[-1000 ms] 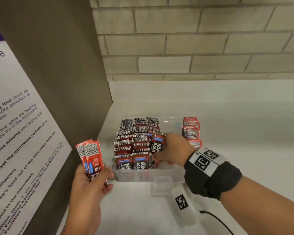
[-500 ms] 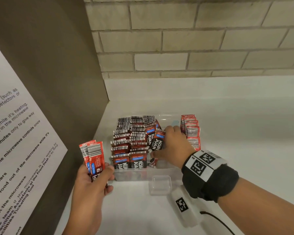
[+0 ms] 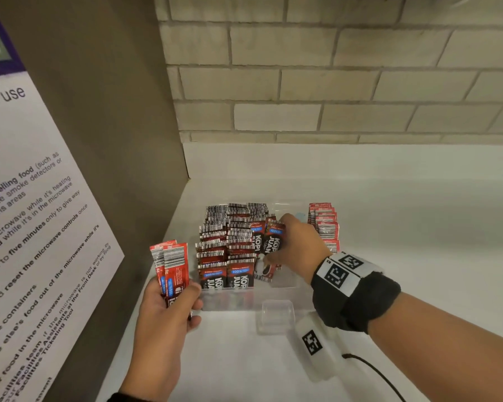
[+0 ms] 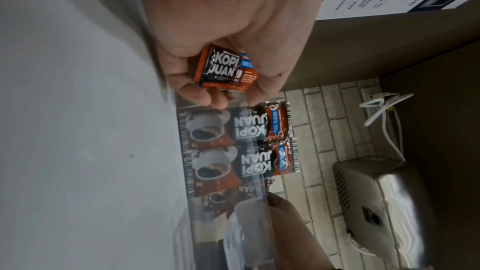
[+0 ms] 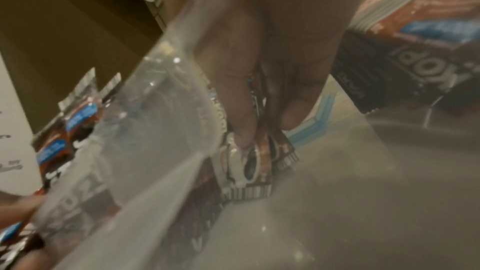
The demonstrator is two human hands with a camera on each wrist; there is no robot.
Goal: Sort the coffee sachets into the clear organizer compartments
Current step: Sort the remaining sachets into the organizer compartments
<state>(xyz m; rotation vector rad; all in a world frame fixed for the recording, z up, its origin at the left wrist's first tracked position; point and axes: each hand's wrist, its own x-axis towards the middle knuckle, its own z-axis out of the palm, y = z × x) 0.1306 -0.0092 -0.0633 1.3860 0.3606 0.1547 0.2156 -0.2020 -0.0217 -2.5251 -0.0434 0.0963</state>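
Observation:
A clear organizer [image 3: 244,300] stands on the white counter, its left compartments packed with upright dark coffee sachets [image 3: 227,250]. My right hand [image 3: 296,248] reaches into the middle compartment and pinches a few dark sachets [image 3: 269,242] standing there; in the right wrist view my fingers [image 5: 241,110] clasp these sachets [image 5: 249,163] through the clear wall. My left hand [image 3: 169,303] holds a small bundle of red sachets [image 3: 172,268] upright, left of the organizer; the left wrist view shows that bundle [image 4: 228,69] in my curled fingers. More red sachets [image 3: 324,224] fill the right compartment.
A small clear lid [image 3: 276,314] and a white tagged device [image 3: 314,343] with a black cable lie on the counter in front of the organizer. A brown panel with a printed notice [image 3: 35,227] rises at the left. A brick wall [image 3: 331,82] stands behind.
My right hand has shifted slightly back and deeper into the middle compartment with the dark sachets. The left hand keeps its red bundle almost still.

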